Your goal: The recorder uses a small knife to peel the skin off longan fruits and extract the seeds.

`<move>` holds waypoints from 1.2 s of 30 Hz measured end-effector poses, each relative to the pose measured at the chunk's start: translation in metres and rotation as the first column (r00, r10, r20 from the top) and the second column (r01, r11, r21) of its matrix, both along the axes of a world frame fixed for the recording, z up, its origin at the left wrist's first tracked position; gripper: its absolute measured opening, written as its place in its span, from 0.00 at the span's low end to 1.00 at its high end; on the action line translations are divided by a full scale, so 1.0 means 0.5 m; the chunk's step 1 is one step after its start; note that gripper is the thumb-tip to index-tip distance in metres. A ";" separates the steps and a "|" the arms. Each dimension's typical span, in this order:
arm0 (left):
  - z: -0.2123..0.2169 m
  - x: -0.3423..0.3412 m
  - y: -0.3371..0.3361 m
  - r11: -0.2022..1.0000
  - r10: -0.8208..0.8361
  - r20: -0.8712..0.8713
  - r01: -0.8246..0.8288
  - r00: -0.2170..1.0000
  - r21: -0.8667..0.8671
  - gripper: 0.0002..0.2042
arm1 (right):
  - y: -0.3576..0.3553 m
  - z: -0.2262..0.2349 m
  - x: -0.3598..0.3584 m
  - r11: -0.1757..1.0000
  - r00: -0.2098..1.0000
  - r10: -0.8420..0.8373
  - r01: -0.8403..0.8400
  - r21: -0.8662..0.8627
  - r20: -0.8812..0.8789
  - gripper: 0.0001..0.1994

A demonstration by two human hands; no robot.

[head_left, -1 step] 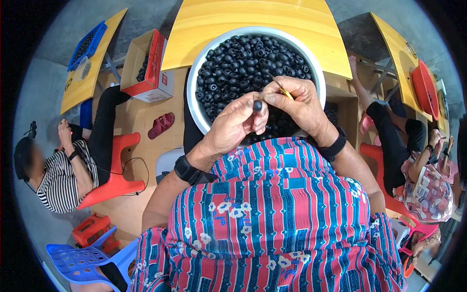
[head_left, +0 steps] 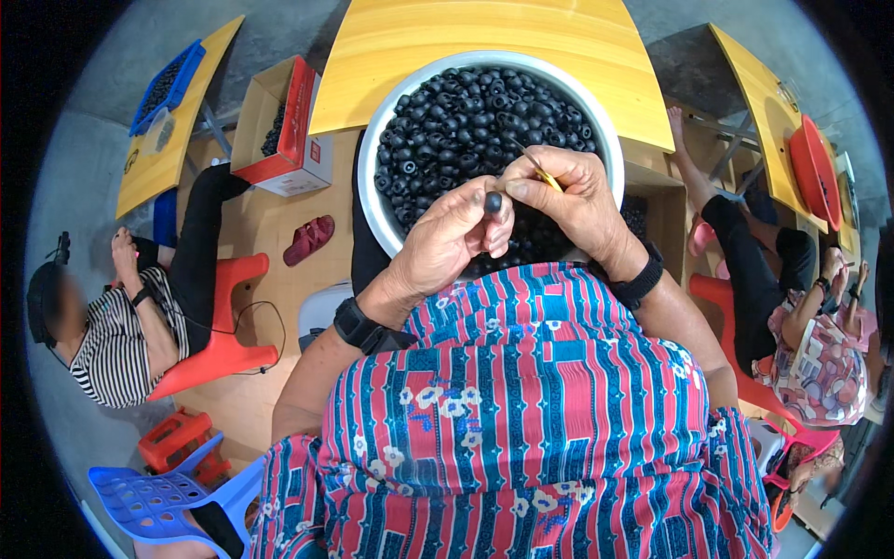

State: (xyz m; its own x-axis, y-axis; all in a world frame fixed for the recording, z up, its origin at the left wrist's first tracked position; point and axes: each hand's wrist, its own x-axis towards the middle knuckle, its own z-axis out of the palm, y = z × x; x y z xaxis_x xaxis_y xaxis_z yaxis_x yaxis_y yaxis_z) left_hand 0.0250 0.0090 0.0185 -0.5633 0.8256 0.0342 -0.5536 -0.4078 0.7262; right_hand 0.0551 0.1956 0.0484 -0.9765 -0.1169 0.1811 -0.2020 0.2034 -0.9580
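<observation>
My left hand (head_left: 456,224) pinches a small black rounded piece (head_left: 493,201) between its fingers, over the near part of a wide metal basin (head_left: 610,154). Against it, with fingertips meeting, is my right hand (head_left: 568,191), closed round a slim pointed tool with a yellow part (head_left: 549,179); its thin dark end points up and left, and its exact kind is unclear. Heaped in the basin are many black rounded pieces (head_left: 466,121), several showing a hole in one end. My hands and forearms hide the basin's near side.
The basin overlaps the near edge of a yellow wooden table (head_left: 484,28). On the left are a red-and-white carton (head_left: 298,130), a red slipper (head_left: 308,239) and a seated person (head_left: 130,345). Another person (head_left: 810,354) sits on the right, near a red basin (head_left: 813,172). A blue chair (head_left: 149,498) stands lower left.
</observation>
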 end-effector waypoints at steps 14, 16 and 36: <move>-0.008 -0.003 -0.003 0.998 0.026 -0.055 -0.029 0.998 -0.061 0.17 | -0.012 0.007 0.003 0.998 0.999 0.044 -0.042 -0.051 0.027 0.06; -0.010 -0.003 -0.003 0.999 0.013 -0.014 -0.013 1.000 -0.036 0.16 | -0.012 0.006 0.003 0.991 0.993 0.058 -0.045 -0.129 0.100 0.06; 0.042 -0.061 -0.045 0.602 -0.017 -0.865 -0.686 0.502 -0.410 0.11 | -0.004 0.011 0.016 0.963 0.963 -0.260 0.252 -0.097 -0.076 0.02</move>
